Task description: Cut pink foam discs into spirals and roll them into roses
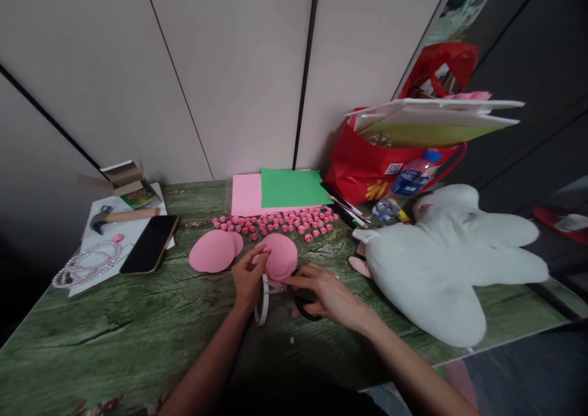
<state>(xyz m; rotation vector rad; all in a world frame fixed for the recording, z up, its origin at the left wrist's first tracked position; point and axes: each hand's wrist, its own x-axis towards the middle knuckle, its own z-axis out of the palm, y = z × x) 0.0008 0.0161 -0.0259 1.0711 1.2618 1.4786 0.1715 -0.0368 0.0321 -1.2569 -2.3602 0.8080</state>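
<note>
My left hand (pixel 248 278) is closed in a pinch, with a small pink paper piece (pixel 267 251) at its fingertips. Just under that hand a white roll of tape (pixel 263 306) stands on edge; whether the fingers also grip it, I cannot tell. Round pink paper discs (pixel 282 253) lie right at the fingertips. My right hand (pixel 326 293) has scissors with black handles (pixel 307 309) in it, the blades mostly hidden, and its fingertips are by the discs' lower edge. More pink paper discs (pixel 212 250) overlap to the left.
Several small pink paper rolls (pixel 275 221) lie in rows behind the discs, before green (pixel 294 186) and pink sheets (pixel 245 192). Left are a phone (pixel 150 244), hammer (pixel 124 216) and beads (pixel 89 263). A white plush toy (pixel 441 263), bottle (pixel 408 180) and red bag (pixel 353 165) stand right.
</note>
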